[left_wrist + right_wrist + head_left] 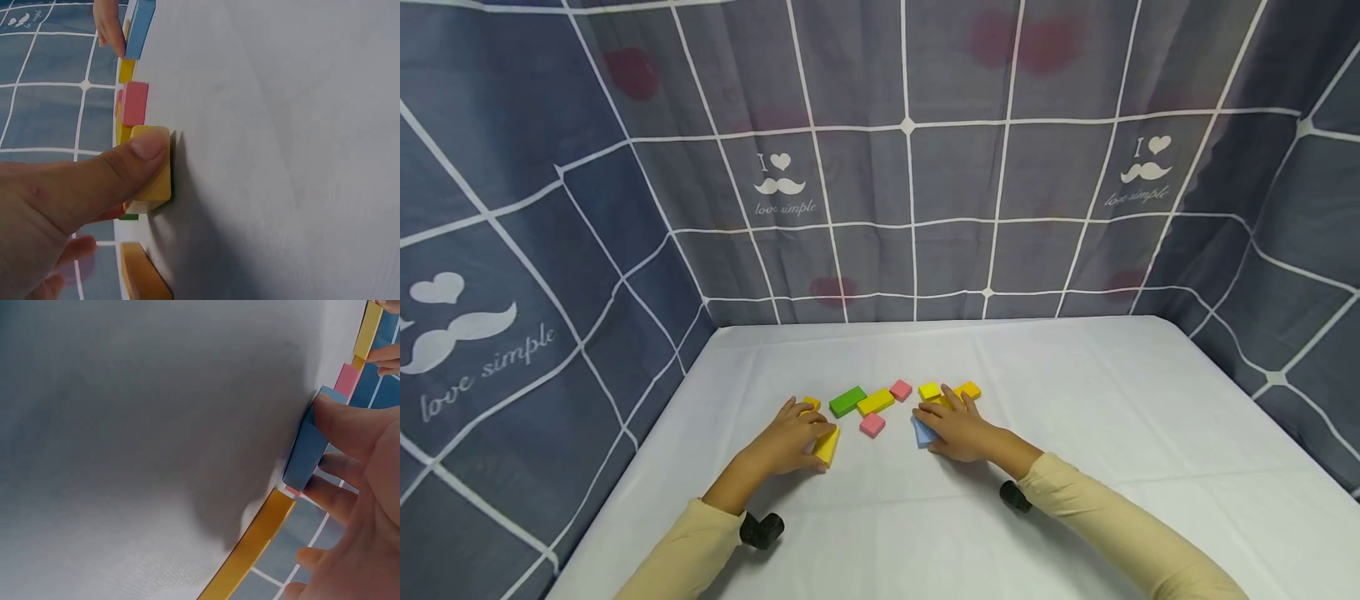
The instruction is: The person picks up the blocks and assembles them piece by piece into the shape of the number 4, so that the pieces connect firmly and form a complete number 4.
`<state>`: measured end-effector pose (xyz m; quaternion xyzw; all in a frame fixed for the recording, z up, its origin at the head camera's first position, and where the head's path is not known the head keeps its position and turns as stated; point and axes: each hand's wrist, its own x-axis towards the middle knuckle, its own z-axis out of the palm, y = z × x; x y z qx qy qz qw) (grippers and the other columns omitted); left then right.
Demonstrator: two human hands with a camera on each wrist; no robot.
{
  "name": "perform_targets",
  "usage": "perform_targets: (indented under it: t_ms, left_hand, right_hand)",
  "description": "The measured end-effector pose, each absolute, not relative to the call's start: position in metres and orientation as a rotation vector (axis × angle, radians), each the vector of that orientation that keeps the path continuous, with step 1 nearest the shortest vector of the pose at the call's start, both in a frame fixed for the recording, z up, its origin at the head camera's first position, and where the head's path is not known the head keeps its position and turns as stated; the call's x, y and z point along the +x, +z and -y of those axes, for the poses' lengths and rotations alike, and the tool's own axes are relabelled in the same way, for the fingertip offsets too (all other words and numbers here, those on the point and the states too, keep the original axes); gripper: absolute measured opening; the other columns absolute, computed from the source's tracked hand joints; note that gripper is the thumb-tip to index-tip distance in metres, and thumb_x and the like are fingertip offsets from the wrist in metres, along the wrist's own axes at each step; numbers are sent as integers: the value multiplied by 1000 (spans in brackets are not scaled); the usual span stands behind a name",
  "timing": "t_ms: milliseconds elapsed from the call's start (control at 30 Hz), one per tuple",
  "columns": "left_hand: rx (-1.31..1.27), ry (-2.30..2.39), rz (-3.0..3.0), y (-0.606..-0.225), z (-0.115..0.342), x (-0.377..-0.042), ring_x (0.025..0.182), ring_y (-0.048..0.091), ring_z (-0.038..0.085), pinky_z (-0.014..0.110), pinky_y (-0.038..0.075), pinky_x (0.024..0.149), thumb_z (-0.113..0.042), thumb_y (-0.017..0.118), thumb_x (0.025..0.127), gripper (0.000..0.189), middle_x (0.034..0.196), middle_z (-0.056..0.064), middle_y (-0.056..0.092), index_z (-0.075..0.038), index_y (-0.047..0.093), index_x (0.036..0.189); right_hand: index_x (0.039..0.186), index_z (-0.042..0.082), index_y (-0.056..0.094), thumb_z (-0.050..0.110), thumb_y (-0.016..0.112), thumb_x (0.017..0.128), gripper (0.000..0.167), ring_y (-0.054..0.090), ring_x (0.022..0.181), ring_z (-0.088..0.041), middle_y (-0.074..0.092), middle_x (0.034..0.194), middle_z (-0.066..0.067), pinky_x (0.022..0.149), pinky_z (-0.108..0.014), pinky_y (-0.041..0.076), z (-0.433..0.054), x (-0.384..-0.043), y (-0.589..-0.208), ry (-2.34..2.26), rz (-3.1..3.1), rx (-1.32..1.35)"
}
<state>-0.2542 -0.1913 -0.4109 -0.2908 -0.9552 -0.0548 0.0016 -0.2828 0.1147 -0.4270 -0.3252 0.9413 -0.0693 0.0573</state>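
Note:
My left hand (790, 440) pinches a yellow block (827, 447) at the left of the group, with the thumb lying on the block's near face (159, 181) in the left wrist view. Across from it, my right hand (961, 431) holds a blue block (923, 433) between thumb and fingers; the right wrist view shows the thumb at one end of the blue block (306, 449). An orange block (810, 403) lies by the left fingers. Yellow blocks (929, 391) sit just beyond the right fingers, partly hidden by them.
Between the hands lie a green block (847, 402), a yellow block (876, 402) and two pink blocks (872, 425). A white cloth (880, 533) covers the table. Grey-blue checked curtains (865, 183) stand behind and at both sides.

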Motion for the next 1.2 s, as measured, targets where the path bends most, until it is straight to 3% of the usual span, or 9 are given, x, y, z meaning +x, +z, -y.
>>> perform_targets:
  t_ms: [233, 467, 867, 1200]
  left_hand:
    - [-886, -207, 2994, -415, 185, -248, 105, 46, 26, 48, 28, 103, -42, 80, 63, 66, 109, 7, 61, -5, 63, 115]
    - [-927, -256, 2942, -421, 175, -238, 97, 46, 20, 38, 41, 87, -46, 78, 63, 66, 103, 4, 57, -7, 64, 114]
    - [-1195, -117, 2787, -421, 123, -213, 90, 45, 12, 35, 38, 94, -59, 70, 67, 64, 100, -2, 56, -14, 64, 113]
    - [-1338, -8, 2628, -424, 81, -183, 88, 44, 8, 30, 40, 89, -67, 60, 71, 62, 98, -7, 55, -19, 65, 110]
  right_hand:
    - [136, 13, 42, 32, 63, 85, 59, 17, 135, -44, 42, 139, -7, 103, -65, 15, -115, -274, -425, -245, -2851, -997]
    - [134, 13, 44, 34, 64, 84, 58, 21, 132, -43, 44, 136, -5, 104, -62, 17, -113, -266, -427, -295, -2841, -1020]
    - [132, 12, 47, 36, 66, 81, 59, 25, 130, -42, 47, 132, -6, 102, -60, 20, -119, -244, -427, -361, -2848, -952]
    - [130, 10, 48, 32, 68, 81, 58, 26, 129, -46, 49, 130, -8, 101, -64, 20, -121, -231, -429, -452, -2834, -977]
